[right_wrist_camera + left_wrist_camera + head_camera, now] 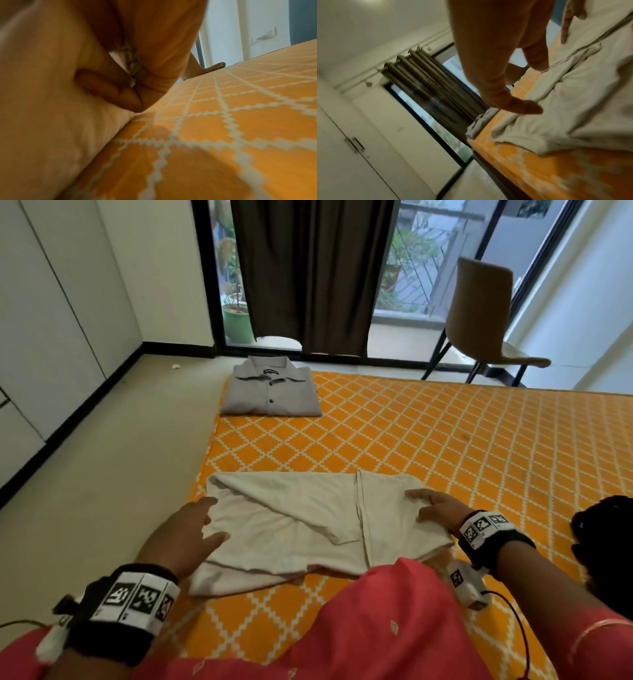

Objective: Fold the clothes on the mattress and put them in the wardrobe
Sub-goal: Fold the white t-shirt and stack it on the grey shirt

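Note:
A cream garment (301,522), partly folded, lies on the near left part of the orange patterned mattress (411,433). My left hand (205,525) is at its left edge with straight fingers, touching the cloth lightly. The left wrist view shows those fingers (529,106) stretched over the cream garment (573,108). My right hand (431,506) holds the garment's right edge. In the right wrist view the right hand (137,88) pinches a fold of the cream garment (42,94) just above the mattress (223,121). A folded grey shirt (270,388) sits at the mattress's far left corner.
White wardrobe doors (51,302) line the left wall across a strip of floor. A black garment (603,535) lies at the mattress's right. A brown chair (486,313) and a dark curtain (308,268) stand by the window beyond.

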Motion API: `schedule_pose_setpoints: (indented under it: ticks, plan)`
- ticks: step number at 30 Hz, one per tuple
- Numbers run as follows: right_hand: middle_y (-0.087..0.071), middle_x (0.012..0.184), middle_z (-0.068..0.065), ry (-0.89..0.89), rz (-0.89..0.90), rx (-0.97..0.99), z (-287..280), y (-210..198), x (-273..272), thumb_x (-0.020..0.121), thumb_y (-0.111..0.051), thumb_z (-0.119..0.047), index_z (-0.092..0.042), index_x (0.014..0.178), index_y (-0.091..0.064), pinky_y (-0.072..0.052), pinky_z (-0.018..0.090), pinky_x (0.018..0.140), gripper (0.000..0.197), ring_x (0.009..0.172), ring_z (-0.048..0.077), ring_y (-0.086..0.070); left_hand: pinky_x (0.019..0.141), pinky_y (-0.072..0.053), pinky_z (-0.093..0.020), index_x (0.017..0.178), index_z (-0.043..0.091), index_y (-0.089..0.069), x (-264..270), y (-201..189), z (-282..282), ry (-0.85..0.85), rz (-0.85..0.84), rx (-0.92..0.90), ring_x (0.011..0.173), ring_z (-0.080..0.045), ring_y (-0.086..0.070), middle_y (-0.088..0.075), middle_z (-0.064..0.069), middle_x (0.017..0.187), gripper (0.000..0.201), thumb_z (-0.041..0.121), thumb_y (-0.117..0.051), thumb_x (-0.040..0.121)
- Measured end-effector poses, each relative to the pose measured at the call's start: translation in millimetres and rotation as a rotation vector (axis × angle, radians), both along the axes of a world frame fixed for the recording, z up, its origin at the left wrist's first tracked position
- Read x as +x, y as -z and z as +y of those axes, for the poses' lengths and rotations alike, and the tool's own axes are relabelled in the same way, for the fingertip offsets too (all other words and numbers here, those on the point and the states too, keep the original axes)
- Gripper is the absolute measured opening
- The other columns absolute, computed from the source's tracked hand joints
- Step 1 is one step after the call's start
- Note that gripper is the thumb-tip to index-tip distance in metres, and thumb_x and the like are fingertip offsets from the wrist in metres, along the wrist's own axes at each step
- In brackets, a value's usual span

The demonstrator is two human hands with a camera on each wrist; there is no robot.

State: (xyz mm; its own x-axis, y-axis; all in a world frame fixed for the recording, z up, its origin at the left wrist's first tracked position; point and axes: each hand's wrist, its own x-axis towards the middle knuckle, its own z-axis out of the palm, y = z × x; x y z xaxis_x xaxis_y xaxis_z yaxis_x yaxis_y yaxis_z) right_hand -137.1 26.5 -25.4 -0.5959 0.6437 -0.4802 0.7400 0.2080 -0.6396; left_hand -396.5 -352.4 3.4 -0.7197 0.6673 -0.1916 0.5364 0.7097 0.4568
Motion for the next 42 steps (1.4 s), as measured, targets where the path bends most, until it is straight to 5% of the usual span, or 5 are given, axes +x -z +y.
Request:
schedule_pose_setpoints:
  ticks: [8,16,25,32,42]
  plan:
    - [-0.043,0.145,0.015,0.069,0.132,-0.037,-40.3,-64.2,-41.6,0.072,-0.069,0.003,-0.016,0.147,-0.037,-0.044,0.055,0.102,0.084,0.122,0.037,-0.051,0.071,-0.040,-0.030,0.119,0.024,-0.043,20.1,47.3,9.4,0.373,-0.005,-0.301,0.089,-0.019,-0.047,-0.040,0.004,0.106,0.061,0.040,-0.080,0.074]
    - [-0.013,0.160,0.004,-0.202,0.090,0.030,-121.4,-100.4,-119.7,0.084,-0.062,0.007,-0.023,0.155,-0.015,-0.049,0.042,0.092,0.091,0.137,0.033,-0.033,0.049,-0.055,-0.029,0.103,0.002,-0.055,-14.7,21.4,17.6,-0.527,-0.879,0.863,0.061,-0.023,-0.061,-0.059,-0.014,0.082,0.009,0.008,-0.056,0.097]
    - [-0.004,0.162,0.010,-0.670,0.020,0.379,-267.0,-12.4,-224.6,0.094,-0.044,-0.025,-0.016,0.154,-0.017,-0.009,0.040,0.117,0.067,0.147,0.024,0.002,0.059,-0.054,-0.033,0.101,0.003,-0.058,-34.2,58.9,8.2,-0.685,-1.185,0.609,0.063,-0.025,-0.063,-0.068,-0.011,0.074,0.054,0.052,-0.035,0.101]
    - [-0.013,0.156,-0.007,-0.414,0.528,0.078,-284.1,29.5,-211.5,0.088,-0.057,0.003,-0.034,0.138,-0.037,-0.047,0.010,0.081,0.066,0.117,0.013,-0.053,0.094,-0.052,-0.050,0.114,0.017,-0.066,-56.6,97.7,11.7,-0.616,-1.067,0.518,0.105,-0.035,-0.066,-0.068,-0.010,0.114,0.096,0.094,-0.049,0.060]
    - [-0.034,0.150,0.001,-0.228,0.094,0.502,-250.7,39.2,-183.2,0.079,-0.037,-0.038,-0.023,0.135,-0.052,-0.030,0.037,0.110,0.060,0.137,0.023,-0.034,0.084,-0.046,-0.030,0.131,0.019,-0.048,-37.0,54.9,2.3,-0.316,-0.643,0.363,0.100,-0.022,-0.057,-0.061,-0.005,0.121,0.053,-0.001,-0.049,0.082]
